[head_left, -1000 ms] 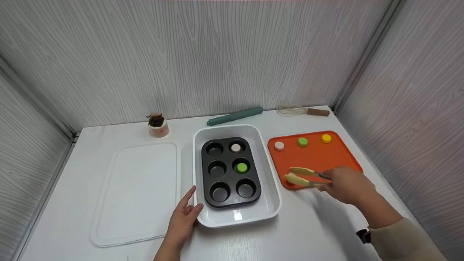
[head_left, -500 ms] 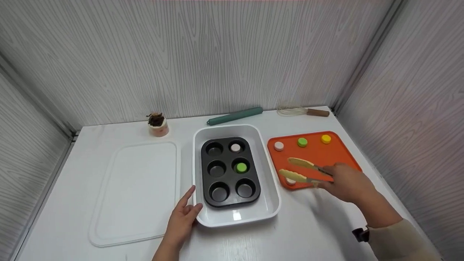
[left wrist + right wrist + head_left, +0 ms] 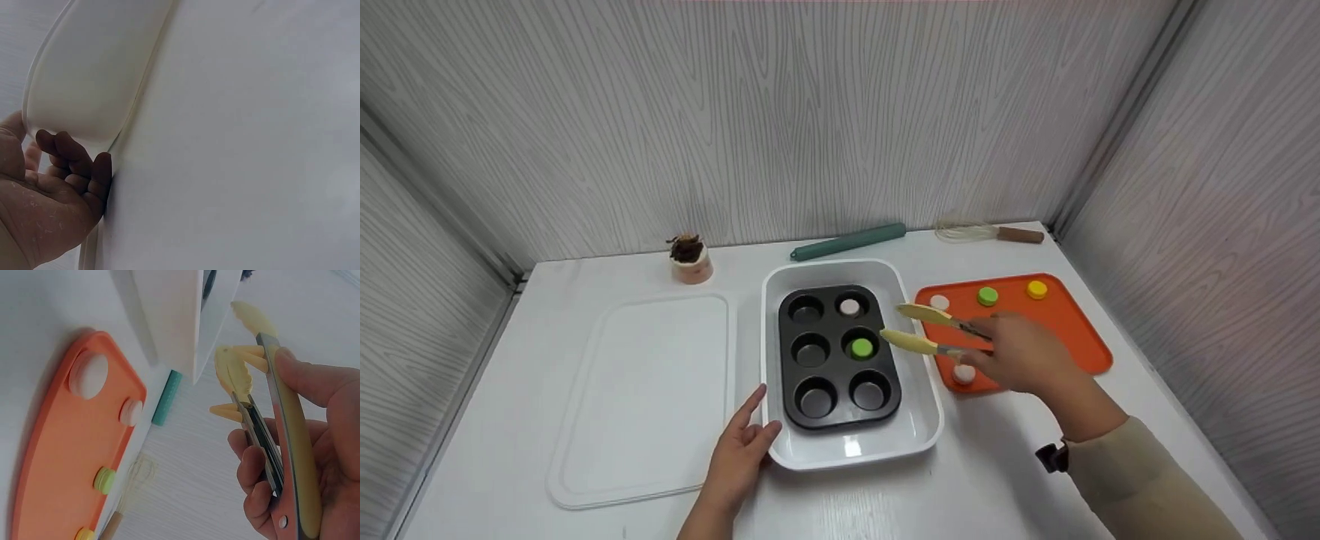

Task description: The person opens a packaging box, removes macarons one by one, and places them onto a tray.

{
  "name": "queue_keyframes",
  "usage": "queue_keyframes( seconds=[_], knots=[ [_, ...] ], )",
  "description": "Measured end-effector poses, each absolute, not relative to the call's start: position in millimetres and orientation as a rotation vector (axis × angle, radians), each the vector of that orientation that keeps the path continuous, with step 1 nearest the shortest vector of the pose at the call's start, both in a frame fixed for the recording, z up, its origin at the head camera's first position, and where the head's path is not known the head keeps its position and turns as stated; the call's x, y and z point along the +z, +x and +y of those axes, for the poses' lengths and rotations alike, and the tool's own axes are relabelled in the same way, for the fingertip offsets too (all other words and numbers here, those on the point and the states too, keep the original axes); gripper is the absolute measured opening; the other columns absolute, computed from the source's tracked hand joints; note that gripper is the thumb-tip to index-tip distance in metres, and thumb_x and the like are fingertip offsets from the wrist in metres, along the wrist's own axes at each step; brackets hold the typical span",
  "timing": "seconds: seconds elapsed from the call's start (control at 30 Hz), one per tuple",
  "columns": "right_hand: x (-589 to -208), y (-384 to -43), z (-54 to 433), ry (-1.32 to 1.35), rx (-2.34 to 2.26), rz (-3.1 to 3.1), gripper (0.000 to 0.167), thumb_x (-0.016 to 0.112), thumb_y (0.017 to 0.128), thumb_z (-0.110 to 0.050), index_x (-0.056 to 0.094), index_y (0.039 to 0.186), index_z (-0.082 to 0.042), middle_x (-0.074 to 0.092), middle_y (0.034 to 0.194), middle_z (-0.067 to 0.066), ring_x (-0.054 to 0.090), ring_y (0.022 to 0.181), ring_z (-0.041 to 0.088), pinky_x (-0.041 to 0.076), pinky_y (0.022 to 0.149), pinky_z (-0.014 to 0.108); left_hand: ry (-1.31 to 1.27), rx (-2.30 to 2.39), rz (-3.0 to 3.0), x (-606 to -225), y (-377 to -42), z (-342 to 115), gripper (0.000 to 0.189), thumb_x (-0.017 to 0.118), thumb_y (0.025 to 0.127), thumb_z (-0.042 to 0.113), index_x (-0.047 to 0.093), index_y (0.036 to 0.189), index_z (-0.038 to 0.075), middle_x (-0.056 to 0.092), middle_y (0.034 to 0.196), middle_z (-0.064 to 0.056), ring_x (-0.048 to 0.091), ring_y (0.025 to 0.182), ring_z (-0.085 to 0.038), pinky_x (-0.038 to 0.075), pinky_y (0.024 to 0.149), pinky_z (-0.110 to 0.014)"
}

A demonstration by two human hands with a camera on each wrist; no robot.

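My right hand [image 3: 1024,352] grips a pair of yellow-tipped tongs [image 3: 295,455], thumb on one arm and fingers curled round the other. The tong tips are spread apart with nothing between them, over the right rim of a deep white tub. My left hand [image 3: 737,457] holds the front-left corner of this white tub [image 3: 859,459], fingertips against its wall. Inside lies a dark muffin tin [image 3: 840,424], with a white macaron [image 3: 849,307] and a green macaron [image 3: 862,348] in two right-hand cups. Another pale macaron [image 3: 89,375] sits on the orange tray [image 3: 1072,330] at its near-left corner.
Along the orange tray's far side sit a pale macaron [image 3: 939,302], a green one [image 3: 988,295] and a yellow one [image 3: 1036,289]. Behind are a green rolling pin [image 3: 849,241], a whisk [image 3: 1020,235] and a small pot [image 3: 691,268]. A white board [image 3: 652,397] lies left.
The tongs have spread away from the near pale macaron, which stays on the orange tray. My right hand has carried them left and away from me, over the tub's rim. My left hand stays put.
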State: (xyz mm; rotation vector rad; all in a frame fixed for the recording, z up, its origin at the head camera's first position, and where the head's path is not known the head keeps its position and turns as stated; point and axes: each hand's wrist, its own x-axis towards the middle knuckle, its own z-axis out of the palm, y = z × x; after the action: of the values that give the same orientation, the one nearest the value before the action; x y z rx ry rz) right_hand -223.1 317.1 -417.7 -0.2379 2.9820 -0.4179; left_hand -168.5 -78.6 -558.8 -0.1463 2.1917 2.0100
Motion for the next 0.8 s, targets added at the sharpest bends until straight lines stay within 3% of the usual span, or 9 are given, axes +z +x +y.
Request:
queue_keyframes(
  seconds=[0.37, 0.57, 0.7, 0.8],
  knots=[
    [-414, -246, 277, -0.197, -0.305, 2.887, 0.053, 0.080, 0.096, -0.039, 0.070, 0.141, -0.013, 0.072, 0.119, 0.007, 0.061, 0.090, 0.024, 0.056, 0.075, 0.040, -0.147, 1.982, 2.218, -559, -168, -79, 0.067, 0.067, 0.105, 0.013, 0.038, 0.165, 0.013, 0.066, 0.076, -0.009, 0.049, 0.064, -0.016, 0.042, 0.061, -0.026],
    [-421, -255, 263, -0.182, -0.243, 2.838, 0.049, 0.084, 0.093, -0.040, 0.074, 0.132, -0.013, 0.068, 0.106, 0.003, 0.061, 0.092, 0.024, 0.057, 0.080, 0.043, -0.146, 1.988, 2.216, -559, -168, -79, 0.067, 0.067, 0.105, 0.013, 0.038, 0.165, 0.013, 0.065, 0.075, -0.009, 0.048, 0.063, -0.016, 0.042, 0.061, -0.026],
    [-426, -261, 256, -0.159, -0.229, 2.810, 0.043, 0.083, 0.093, -0.040, 0.075, 0.125, -0.011, 0.067, 0.098, 0.002, 0.061, 0.086, 0.024, 0.056, 0.075, 0.042, -0.145, 1.991, 2.215, -560, -168, -78, 0.067, 0.067, 0.105, 0.014, 0.038, 0.165, 0.012, 0.064, 0.073, -0.007, 0.047, 0.062, -0.015, 0.041, 0.060, -0.026],
    [-427, -264, 252, -0.188, -0.203, 2.813, 0.033, 0.083, 0.093, -0.038, 0.075, 0.110, -0.011, 0.065, 0.087, 0.002, 0.060, 0.080, 0.024, 0.053, 0.069, 0.040, -0.154, 1.998, 2.209, -560, -168, -78, 0.067, 0.067, 0.105, 0.014, 0.038, 0.166, 0.013, 0.063, 0.073, -0.006, 0.046, 0.061, -0.014, 0.042, 0.060, -0.025]
  ],
)
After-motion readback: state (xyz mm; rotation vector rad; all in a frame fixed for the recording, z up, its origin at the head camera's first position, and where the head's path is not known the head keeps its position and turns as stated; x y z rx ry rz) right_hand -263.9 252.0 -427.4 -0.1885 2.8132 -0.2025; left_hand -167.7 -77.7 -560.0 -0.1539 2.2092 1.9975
